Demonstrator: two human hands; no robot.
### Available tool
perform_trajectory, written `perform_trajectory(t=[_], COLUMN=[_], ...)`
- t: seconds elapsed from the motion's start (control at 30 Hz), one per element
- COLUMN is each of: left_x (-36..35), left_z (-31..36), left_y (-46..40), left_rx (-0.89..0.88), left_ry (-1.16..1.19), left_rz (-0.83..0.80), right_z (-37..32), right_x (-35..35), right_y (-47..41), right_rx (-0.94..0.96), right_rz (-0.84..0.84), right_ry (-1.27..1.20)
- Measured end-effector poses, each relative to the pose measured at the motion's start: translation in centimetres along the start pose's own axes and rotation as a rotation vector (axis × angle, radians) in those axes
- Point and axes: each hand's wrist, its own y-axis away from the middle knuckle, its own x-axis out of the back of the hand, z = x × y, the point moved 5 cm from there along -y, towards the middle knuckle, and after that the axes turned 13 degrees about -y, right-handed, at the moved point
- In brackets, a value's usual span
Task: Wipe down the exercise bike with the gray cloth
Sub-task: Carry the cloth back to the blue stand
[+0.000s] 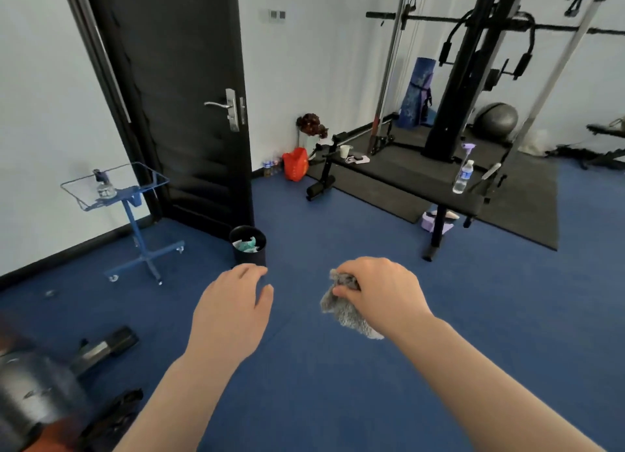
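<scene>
My right hand (380,291) is closed around the gray cloth (341,311), which hangs bunched below my fingers over the blue floor. Beside it, my left hand (233,307) is held out palm down, fingers loosely apart, holding nothing. A blurred part of the exercise bike (37,394) shows at the lower left edge: a dark gray rounded housing with a black pedal or foot (108,346) sticking out toward the floor. Both hands are to the right of the bike and apart from it.
A black waste bin (248,248) stands just beyond my left hand, near a black door (176,106). A blue wheeled stand (135,214) is at left. A black bench (406,184) with a water bottle (463,177), and a cable machine (473,79), fill the right back.
</scene>
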Motion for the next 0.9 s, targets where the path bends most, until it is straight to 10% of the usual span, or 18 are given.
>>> perform_trajectory(t=[0.9], left_x=[-2.2], left_z=[-27.2], left_y=[-34.1], left_rx=[0.556], left_ry=[-0.236], left_rz=[0.016], right_z=[-15.8], right_x=[-15.3], right_y=[-50.8], right_rx=[0.434], right_rz=[-0.26], right_ry=[-0.224])
